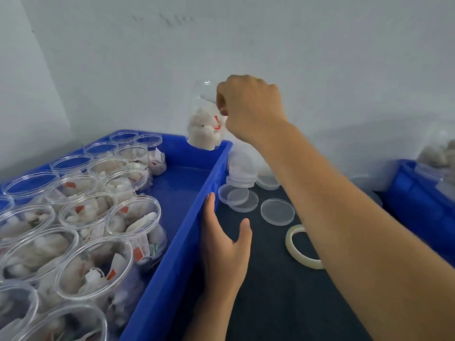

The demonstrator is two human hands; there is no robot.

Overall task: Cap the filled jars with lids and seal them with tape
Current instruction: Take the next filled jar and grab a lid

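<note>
Nearest to me, on my left, a blue plastic crate (172,262) is sitting packed with open clear jars (93,264), each one holding white packets with small red marks. A few jars toward the crate's far end are looking empty (the blue floor is showing through them).

My left hand (222,247) is resting against the crate's right wall, fingers straight and relaxed, thumb spread away from them, gripping nothing.

Just right of that hand, a dark tabletop (270,291) is lying between the crate and a second blue crate (418,205) at the right edge. On the dark surface a ring of pale translucent tape (299,247) is lying flat, partly hidden under my right forearm. Just beyond it, loose clear lids (277,211) are lying scattered, some overlapping, and behind those a short stack of lids (240,179) is standing near the crate's far corner.

Farthest out, my right hand (251,107) is reaching forward with fingers curled around the upper part of a clear filled jar (205,119). That jar is being held upright above the crate's far right corner, in front of the pale wall (320,45), white packets filling its lower half. It has no lid that I can make out.
</note>
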